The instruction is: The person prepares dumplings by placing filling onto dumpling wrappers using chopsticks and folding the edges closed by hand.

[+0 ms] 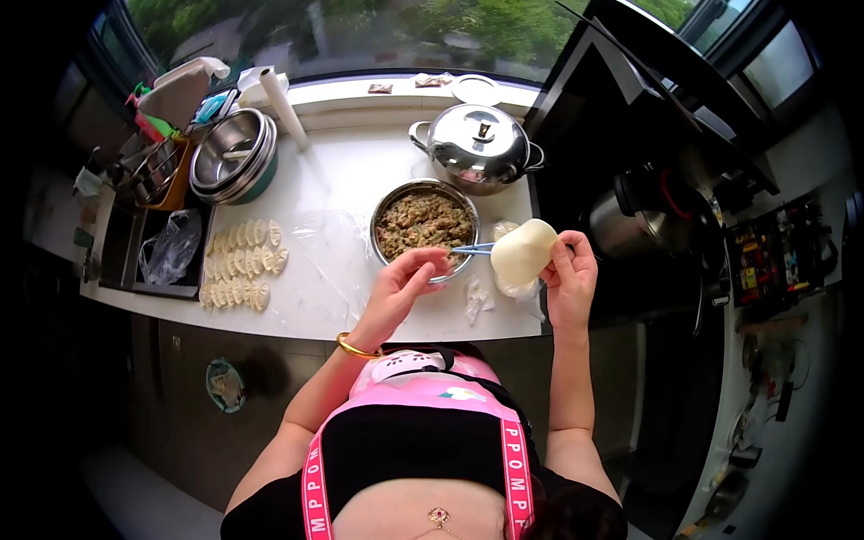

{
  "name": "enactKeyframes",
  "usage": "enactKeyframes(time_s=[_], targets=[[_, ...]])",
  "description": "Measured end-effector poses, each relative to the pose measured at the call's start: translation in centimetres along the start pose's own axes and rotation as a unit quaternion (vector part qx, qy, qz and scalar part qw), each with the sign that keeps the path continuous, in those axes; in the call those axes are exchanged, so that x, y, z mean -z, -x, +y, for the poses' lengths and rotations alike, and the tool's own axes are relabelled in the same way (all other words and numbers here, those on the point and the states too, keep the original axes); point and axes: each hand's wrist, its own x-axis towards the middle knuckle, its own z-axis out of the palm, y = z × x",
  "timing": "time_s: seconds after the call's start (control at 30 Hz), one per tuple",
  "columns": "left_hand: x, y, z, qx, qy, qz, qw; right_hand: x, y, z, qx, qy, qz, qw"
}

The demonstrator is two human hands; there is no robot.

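Seen from above, looking down at a kitchen counter point(337, 171) below a window point(360, 31); in the right hand point(571, 274), pinched at the edge between thumb and fingers, a round pale dough wrapper point(520, 255), lifted above the counter just to the right of a metal bowl point(373, 227); in that bowl, a chunky brown and green filling point(425, 220); at the bowl's near rim, the left hand point(403, 286), thumb and fingers parted and loosely curved, near a slim blue utensil point(472, 250), partly hidden behind the wrapper; impossible to tell whether touching it; on the left wrist, a gold bangle point(360, 347); under the wrapper, partly covered, pale items in clear plastic point(520, 290), too hidden to identify; just beside, a crumpled white scrap point(477, 300); well to the left, three rows of pleated dumplings point(243, 261); farther left, a clear plastic bag point(173, 247) in a dark sink; behind the dumplings, nested metal basins point(214, 153) and, near them, an upright white roll point(284, 108); behind the filling, a lidded steel pot point(477, 148); at the near edge, a pink apron point(414, 391) over a black top.
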Motion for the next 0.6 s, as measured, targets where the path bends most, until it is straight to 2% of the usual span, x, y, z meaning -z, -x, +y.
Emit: enactKeyframes(time_s=[0.03, 0.1, 0.13, 0.17, 0.23, 0.3, 0.33, 0.5, 0.6], targets=[[-0.6, -0.1, 0.6, 0.001, 0.001, 0.008, 1.000, -1.3, 0.0, 0.0, -0.006, -0.001, -0.005, 1.000], [-1.7, -0.4, 1.3, 0.030, 0.207, -0.024, 0.978, -4.1, 0.2, 0.2, 0.102, 0.246, 0.016, 0.964], [-1.9, -0.5, 1.3, 0.054, 0.293, -0.034, 0.954, -5.0, 0.4, 0.2, 0.167, 0.394, -0.015, 0.904], [-2.0, -0.7, 1.4, 0.075, 0.375, -0.045, 0.923, -6.0, 0.6, 0.6, 0.244, 0.477, -0.066, 0.842], [-1.6, -1.1, 1.4, 0.078, 0.422, -0.041, 0.902, -7.5, 1.0, 2.2, 0.347, 0.568, -0.147, 0.732], [-1.0, -1.2, 1.5, 0.048, 0.454, -0.096, 0.884, -8.7, 1.7, 3.2, 0.420, 0.611, -0.197, 0.642], [-1.0, -1.2, 1.8, 0.046, 0.450, -0.073, 0.889, -8.9, 1.9, 3.6, 0.433, 0.614, -0.200, 0.630], [-0.4, -0.9, 1.9, 0.026, 0.497, -0.061, 0.865, -9.1, 1.7, 3.9, 0.466, 0.600, -0.186, 0.623], [0.1, -1.2, 1.3, 0.048, 0.449, -0.046, 0.891, -9.6, 0.5, 3.2, 0.333, 0.481, -0.162, 0.795]])
